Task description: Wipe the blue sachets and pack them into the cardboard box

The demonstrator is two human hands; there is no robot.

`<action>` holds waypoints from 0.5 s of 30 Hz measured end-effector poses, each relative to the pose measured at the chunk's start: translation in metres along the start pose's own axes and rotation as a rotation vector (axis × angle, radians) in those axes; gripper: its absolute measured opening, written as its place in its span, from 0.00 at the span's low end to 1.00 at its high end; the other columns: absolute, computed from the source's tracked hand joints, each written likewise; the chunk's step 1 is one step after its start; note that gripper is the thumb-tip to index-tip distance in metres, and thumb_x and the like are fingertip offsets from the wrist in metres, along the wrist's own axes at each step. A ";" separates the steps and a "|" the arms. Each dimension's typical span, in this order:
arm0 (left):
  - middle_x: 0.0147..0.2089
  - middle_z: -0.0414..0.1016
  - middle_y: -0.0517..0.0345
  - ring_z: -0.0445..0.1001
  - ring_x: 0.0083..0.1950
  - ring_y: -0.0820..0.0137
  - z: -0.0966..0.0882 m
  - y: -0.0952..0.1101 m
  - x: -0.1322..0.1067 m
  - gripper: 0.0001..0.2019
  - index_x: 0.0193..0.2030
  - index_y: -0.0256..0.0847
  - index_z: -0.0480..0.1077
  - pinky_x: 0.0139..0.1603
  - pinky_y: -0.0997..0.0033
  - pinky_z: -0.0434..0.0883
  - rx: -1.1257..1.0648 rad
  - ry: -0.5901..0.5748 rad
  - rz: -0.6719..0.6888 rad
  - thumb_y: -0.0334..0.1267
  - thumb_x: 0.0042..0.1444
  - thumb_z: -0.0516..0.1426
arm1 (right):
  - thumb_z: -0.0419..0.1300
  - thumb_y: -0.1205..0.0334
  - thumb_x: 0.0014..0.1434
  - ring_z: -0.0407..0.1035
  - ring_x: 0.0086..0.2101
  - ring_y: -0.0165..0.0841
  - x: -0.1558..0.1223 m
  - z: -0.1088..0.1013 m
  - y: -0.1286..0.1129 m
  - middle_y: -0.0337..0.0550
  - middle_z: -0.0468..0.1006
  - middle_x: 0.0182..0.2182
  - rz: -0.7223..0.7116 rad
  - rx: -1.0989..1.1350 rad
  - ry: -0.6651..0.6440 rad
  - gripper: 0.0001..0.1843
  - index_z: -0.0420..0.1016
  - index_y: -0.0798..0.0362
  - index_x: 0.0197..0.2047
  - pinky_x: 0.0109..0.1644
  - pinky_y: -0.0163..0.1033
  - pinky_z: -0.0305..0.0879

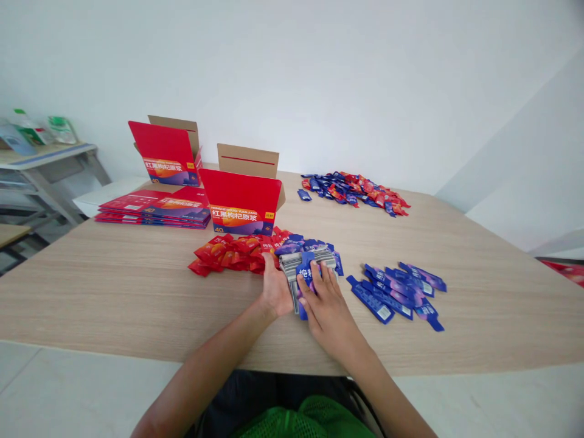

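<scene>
My left hand [275,291] grips the left side of a stack of blue sachets [306,267] standing on edge on the wooden table [114,292]. My right hand [325,299] lies over the stack's near side, fingers pressed on the top blue sachet. A row of red sachets [225,252] lies just left of the stack. An open red carton [244,198] stands right behind them.
Loose blue sachets [399,289] lie to the right of my hands. A mixed red and blue pile [353,190] sits at the far side. A second open carton [168,152] and flat red cartons [157,207] are at the left. A shelf [41,158] stands by the wall.
</scene>
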State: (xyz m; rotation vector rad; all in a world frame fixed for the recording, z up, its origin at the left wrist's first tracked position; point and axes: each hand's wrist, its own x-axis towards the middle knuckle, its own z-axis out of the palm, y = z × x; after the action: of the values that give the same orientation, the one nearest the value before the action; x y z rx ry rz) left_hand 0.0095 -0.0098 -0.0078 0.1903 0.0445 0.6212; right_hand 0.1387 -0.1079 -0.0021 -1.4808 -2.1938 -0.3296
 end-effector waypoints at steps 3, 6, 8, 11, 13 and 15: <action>0.63 0.74 0.34 0.71 0.66 0.46 0.003 -0.001 0.001 0.59 0.68 0.29 0.66 0.70 0.47 0.61 -0.011 0.024 0.000 0.80 0.52 0.30 | 0.51 0.70 0.69 0.32 0.74 0.55 -0.002 0.011 -0.001 0.57 0.40 0.76 0.045 -0.015 0.019 0.29 0.61 0.53 0.71 0.70 0.70 0.52; 0.63 0.74 0.35 0.71 0.66 0.48 0.007 -0.003 0.001 0.56 0.68 0.30 0.65 0.71 0.48 0.60 -0.011 0.061 0.014 0.78 0.55 0.32 | 0.52 0.69 0.69 0.31 0.74 0.57 0.005 0.020 0.006 0.58 0.40 0.76 0.053 -0.027 0.002 0.28 0.61 0.55 0.71 0.70 0.70 0.51; 0.63 0.74 0.35 0.71 0.66 0.48 0.008 -0.004 0.002 0.55 0.69 0.31 0.65 0.71 0.48 0.59 -0.007 0.074 0.015 0.77 0.56 0.33 | 0.53 0.68 0.69 0.32 0.73 0.57 0.014 0.022 0.012 0.59 0.41 0.76 0.045 -0.031 -0.008 0.28 0.62 0.56 0.71 0.71 0.69 0.51; 0.63 0.75 0.37 0.71 0.66 0.48 0.005 -0.004 0.003 0.53 0.69 0.34 0.65 0.71 0.47 0.58 -0.011 0.048 0.010 0.77 0.57 0.34 | 0.54 0.70 0.67 0.38 0.73 0.56 0.030 0.022 0.019 0.56 0.44 0.76 0.049 -0.013 -0.012 0.28 0.66 0.53 0.70 0.70 0.68 0.53; 0.63 0.75 0.38 0.71 0.66 0.48 0.002 -0.004 0.004 0.53 0.69 0.36 0.65 0.71 0.46 0.58 -0.012 0.018 0.004 0.77 0.56 0.34 | 0.55 0.71 0.65 0.43 0.73 0.54 0.039 0.020 0.021 0.54 0.46 0.76 0.068 -0.004 -0.021 0.29 0.69 0.50 0.68 0.70 0.67 0.54; 0.63 0.75 0.38 0.71 0.66 0.48 0.002 -0.003 0.004 0.52 0.69 0.36 0.65 0.71 0.45 0.58 -0.011 0.003 0.006 0.77 0.56 0.35 | 0.55 0.72 0.64 0.47 0.71 0.55 0.045 0.018 0.020 0.53 0.49 0.75 0.106 -0.023 -0.036 0.29 0.71 0.48 0.67 0.70 0.68 0.52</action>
State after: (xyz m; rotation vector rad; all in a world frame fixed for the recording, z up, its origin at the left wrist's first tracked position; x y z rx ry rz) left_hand 0.0148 -0.0106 -0.0065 0.1787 0.0430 0.6274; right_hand 0.1383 -0.0557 0.0038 -1.6205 -2.1358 -0.2960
